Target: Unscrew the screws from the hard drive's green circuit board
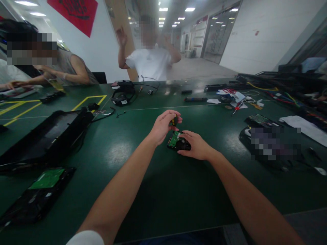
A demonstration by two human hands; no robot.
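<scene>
In the middle of the green table lies a small black device with an exposed green circuit board [174, 139]. My left hand [162, 126] is closed around a short yellow-and-black screwdriver handle [174, 120], held above the far side of the board. The tip of the screwdriver cannot be made out. From the right, my right hand [198, 145] grips the device, fingers across its top and thumb along its near edge. Part of the device is hidden under that hand.
A long black housing [43, 136] and another device with a green board [47, 178] lie left. Right are a black device [270, 143], a white cloth [306, 127] and cables. Black headgear [124, 95] sits farther back. A person in white [150, 64] faces me; others are at left.
</scene>
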